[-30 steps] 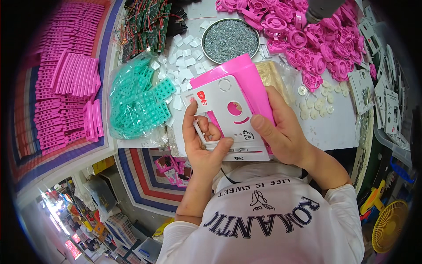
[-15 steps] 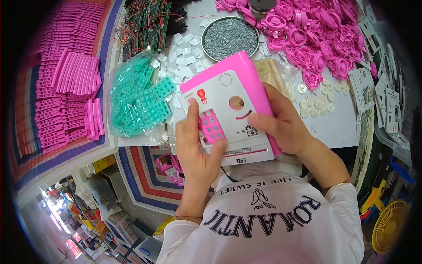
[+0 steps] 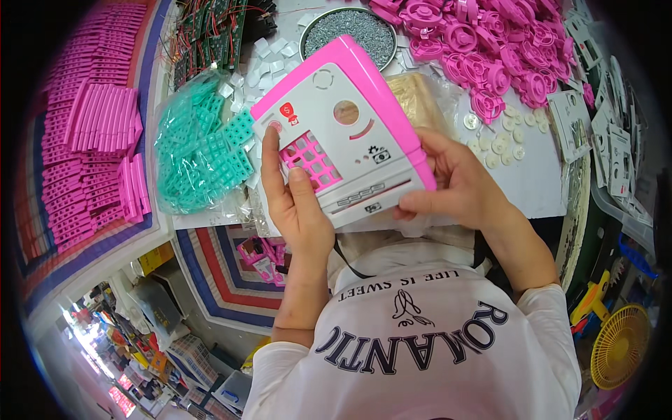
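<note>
Between my hands is a pink-and-white plastic toy panel [image 3: 350, 155], tilted, its white face up. That face has a round hole, a pink keypad grid [image 3: 311, 162], a slot near the lower edge and small printed pictures. My left hand [image 3: 299, 210] grips the left edge, its thumb lying by the keypad grid and a finger along the upper left side. At the lower right corner my right hand [image 3: 455, 178] is closed round the pink rim, thumb on the near edge. The fingers beneath the panel are partly hidden.
A dish of small grey screws [image 3: 350, 38] stands beyond the panel. Pink ring-shaped parts [image 3: 483, 52] are heaped at far right, above white round discs [image 3: 500, 143]. A bag of green keypads [image 3: 199, 150], circuit boards [image 3: 210, 42] and stacked pink strips [image 3: 101, 119] lie left.
The panel has shifted left and away from me, tilting slightly. My right hand has slid down to its lower right corner, and its thumb has left the middle of the white face.
</note>
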